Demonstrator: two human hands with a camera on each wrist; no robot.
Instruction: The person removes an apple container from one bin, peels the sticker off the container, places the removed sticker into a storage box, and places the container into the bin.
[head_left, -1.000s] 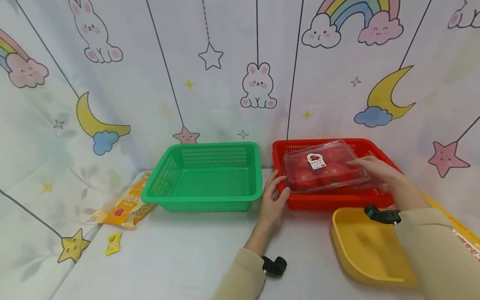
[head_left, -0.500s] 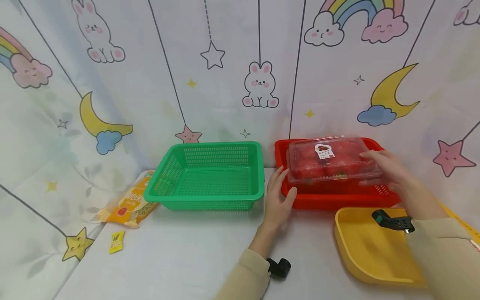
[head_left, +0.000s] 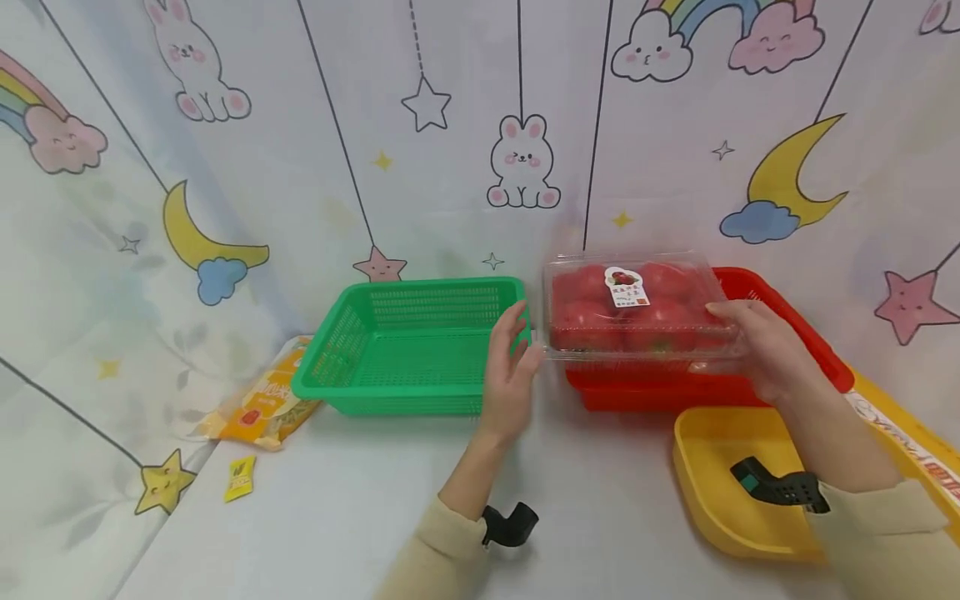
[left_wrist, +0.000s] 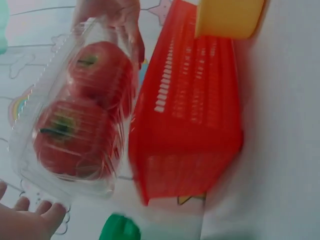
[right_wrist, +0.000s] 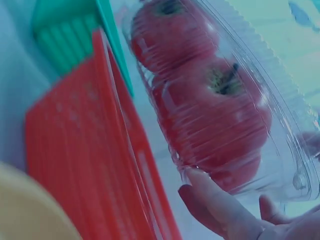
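Observation:
A clear plastic box of apples, with a white label on its lid, hangs over the red basket, its left end beyond the basket's left side. My right hand grips the box's right end, the thumb over the top edge. In the right wrist view, fingers of that hand lie against the clear wall. Just left of the box is my left hand, fingers loosely bent and holding nothing. The left wrist view shows its fingertips near the box's lower end, seemingly apart from it.
To the left stands a green basket. A yellow bin sits in front of the red basket, below my right forearm. Farther left lie an orange snack bag and a small yellow packet. A printed yellow package lies at the right.
The box of apples has risen out of the red basket and shifted left in my right hand. My left hand has moved left, away from the basket's rim, toward the green basket.

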